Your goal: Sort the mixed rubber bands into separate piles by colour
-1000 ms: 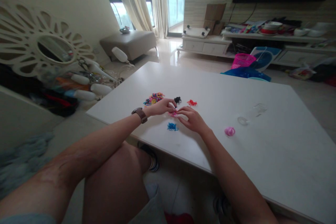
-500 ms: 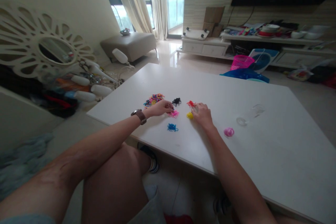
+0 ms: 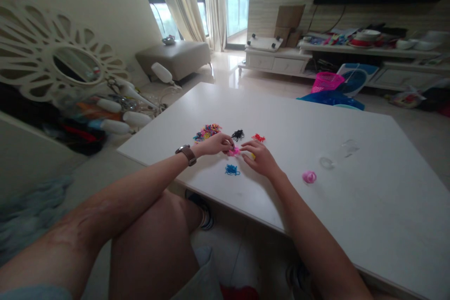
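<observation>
Around the pink strands (image 3: 234, 151), mid-surface (image 3: 281, 122): left hand (image 3: 220, 144) above and against their left side, fingers curled; cannot tell whether its grip is closed or pinching anything. Right hand (image 3: 262, 158) just to their right, grip spread, partly covering a yellow pile (image 3: 253, 155). Nearby: black pile (image 3: 238, 135), red pile (image 3: 259, 138), blue pile (image 3: 232, 169), mixed-colour heap (image 3: 210, 130). Farther right: pink piece (image 3: 309, 177), clear ring (image 3: 326, 163), clear container (image 3: 349, 146), contents too faint to tell.
</observation>
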`<act>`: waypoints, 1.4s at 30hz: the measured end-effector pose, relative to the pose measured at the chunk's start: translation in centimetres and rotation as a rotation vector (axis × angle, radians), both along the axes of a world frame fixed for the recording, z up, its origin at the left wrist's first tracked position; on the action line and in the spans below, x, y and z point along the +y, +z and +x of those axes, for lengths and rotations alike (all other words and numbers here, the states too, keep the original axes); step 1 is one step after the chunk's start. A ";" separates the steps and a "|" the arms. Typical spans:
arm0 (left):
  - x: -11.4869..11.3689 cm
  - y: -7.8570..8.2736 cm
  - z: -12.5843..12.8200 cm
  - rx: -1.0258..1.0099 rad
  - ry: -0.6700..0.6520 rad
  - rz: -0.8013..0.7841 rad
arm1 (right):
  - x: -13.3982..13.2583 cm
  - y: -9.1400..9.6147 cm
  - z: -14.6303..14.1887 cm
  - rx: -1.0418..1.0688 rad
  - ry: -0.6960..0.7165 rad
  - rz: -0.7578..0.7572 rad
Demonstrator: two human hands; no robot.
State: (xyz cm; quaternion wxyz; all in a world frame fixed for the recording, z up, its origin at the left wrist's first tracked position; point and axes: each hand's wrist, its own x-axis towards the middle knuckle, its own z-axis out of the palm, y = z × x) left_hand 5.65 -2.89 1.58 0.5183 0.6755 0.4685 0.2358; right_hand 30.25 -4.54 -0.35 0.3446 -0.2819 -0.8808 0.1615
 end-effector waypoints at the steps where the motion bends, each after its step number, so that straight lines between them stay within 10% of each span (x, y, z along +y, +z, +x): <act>1: -0.1 0.0 0.1 -0.009 -0.007 -0.006 | -0.3 0.2 -0.2 -0.010 0.044 0.002; 26: -0.8 0.7 1.1 -0.084 -0.033 -0.173 | -1.0 0.4 -0.6 -0.061 0.107 -0.099; 42: 0.4 -0.1 -0.2 0.117 -0.009 0.104 | -1.5 0.8 -0.9 -0.140 0.330 -0.430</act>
